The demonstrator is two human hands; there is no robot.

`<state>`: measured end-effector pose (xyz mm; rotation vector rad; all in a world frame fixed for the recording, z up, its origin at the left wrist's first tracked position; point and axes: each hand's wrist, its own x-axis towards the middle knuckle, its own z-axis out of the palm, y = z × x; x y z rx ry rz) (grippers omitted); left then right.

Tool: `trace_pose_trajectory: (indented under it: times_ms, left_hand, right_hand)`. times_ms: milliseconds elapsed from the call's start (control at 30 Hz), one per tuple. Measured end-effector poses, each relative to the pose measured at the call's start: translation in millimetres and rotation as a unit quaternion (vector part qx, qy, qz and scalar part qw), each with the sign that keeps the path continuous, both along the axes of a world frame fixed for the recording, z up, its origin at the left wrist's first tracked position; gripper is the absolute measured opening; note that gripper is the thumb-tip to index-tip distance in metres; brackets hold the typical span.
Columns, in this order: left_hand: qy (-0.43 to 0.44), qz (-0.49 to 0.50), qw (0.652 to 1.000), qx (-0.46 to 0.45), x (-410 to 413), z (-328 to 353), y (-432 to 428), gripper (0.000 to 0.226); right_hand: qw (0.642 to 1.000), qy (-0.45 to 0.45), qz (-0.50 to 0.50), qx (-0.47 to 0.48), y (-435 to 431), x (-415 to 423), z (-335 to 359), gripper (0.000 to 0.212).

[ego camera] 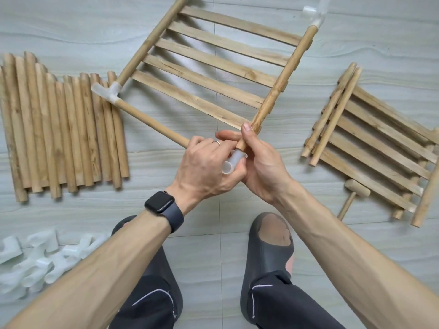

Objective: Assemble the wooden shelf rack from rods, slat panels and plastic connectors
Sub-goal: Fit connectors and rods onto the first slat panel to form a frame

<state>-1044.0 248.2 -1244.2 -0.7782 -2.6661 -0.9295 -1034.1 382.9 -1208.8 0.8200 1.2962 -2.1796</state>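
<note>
The right hand (259, 162) has its fingers wrapped round the side rod (282, 79), thumb laid up along the wood. The left hand (204, 167) curls its fingers around a clear connector (231, 162) seated on that rod's near end, one open socket facing the person. The rod belongs to the panel (213, 62), which lies tilted across the middle of the floor (71, 24). A cross rod (152, 122) runs from the T-piece (107, 91) at the panel's left corner and disappears behind the left hand. Loose rods (59, 127) lie side by side at the floor's left edge, spare connectors (35, 262) heaped at the near left. More panels (380, 150) are stacked at the right, with a mallet (354, 193) just beside them.
</note>
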Motion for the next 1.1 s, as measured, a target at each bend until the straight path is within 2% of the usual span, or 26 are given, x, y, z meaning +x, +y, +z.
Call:
trace_pose_trajectory:
  times_ms: [200, 367, 533, 700, 767, 800, 867, 933, 1033, 1100]
  left_hand:
    - [0.035, 0.007, 0.999, 0.035, -6, 8, -7, 0.026]
    - [0.056, -0.007, 0.998, 0.011, -11, 12, -13, 0.025]
    - [0.060, -0.011, 0.998, -0.007, -15, 13, -14, 0.026]
    - [0.029, -0.003, 1.000, -0.002, -17, 13, -7, 0.024]
    - [0.010, 0.005, 1.000, 0.005, -17, 9, -8, 0.035]
    - [-0.016, -0.004, 1.000, 0.000, -18, 6, -10, 0.047]
    - [-0.072, -0.057, 0.995, -0.038, -24, -1, -18, 0.080]
    - [-0.079, -0.093, 0.985, -0.121, -36, -9, -32, 0.102]
    - [-0.124, -0.096, 0.948, -0.276, -57, -17, -54, 0.117]
    - [-0.145, -0.099, 0.921, -0.346, -67, -23, -58, 0.115]
  right_hand:
    - [1.000, 0.014, -0.016, 0.006, -6, -4, 5, 0.052]
    - [0.999, 0.015, -0.015, 0.029, -8, -6, 7, 0.053]
    - [0.999, 0.006, -0.015, 0.039, -14, -6, 9, 0.049]
    - [0.999, 0.004, -0.014, 0.040, -17, -5, 6, 0.047]
    - [0.999, 0.011, 0.000, 0.046, -12, -4, 1, 0.048]
    - [0.998, 0.011, 0.008, 0.065, -7, -3, -2, 0.048]
    - [0.993, -0.003, 0.019, 0.120, 6, 0, -10, 0.048]
    - [0.988, -0.048, 0.005, 0.144, 22, 4, -21, 0.043]
    - [0.983, -0.103, 0.003, 0.150, 53, 5, -34, 0.038]
    - [0.980, -0.127, 0.026, 0.149, 74, 1, -40, 0.039]
